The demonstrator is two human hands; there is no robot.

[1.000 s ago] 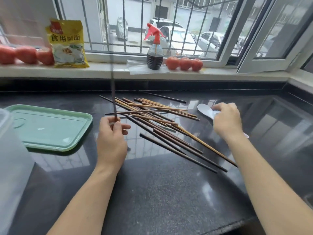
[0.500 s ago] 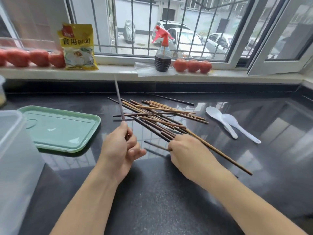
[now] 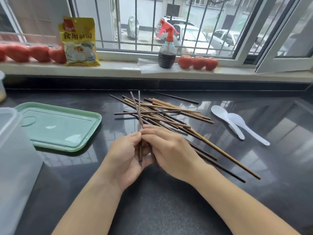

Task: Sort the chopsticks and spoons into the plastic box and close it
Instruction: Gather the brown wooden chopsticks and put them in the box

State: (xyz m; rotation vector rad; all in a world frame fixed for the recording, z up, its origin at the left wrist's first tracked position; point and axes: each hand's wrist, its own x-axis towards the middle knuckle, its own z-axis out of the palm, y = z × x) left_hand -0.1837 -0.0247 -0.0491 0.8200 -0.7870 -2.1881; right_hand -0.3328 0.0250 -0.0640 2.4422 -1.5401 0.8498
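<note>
Fingers (image 3: 135, 135) of the left hand (image 3: 125, 155) and right hand (image 3: 171, 153) pinch two dark chopsticks (image 3: 139, 119) upright, just in front of the chopstick pile (image 3: 169, 114) on the bench (image 3: 169, 209). Right of that pile lie two white spoons (image 3: 237, 122); left of it, the green lid (image 3: 57, 126) and the plastic box (image 3: 15, 163).

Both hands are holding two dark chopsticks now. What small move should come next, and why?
Probably carry the two dark chopsticks, gripped by the left hand and pinched by the right hand, leftward into the plastic box. Its green lid lies off, and the pile remains.
</note>
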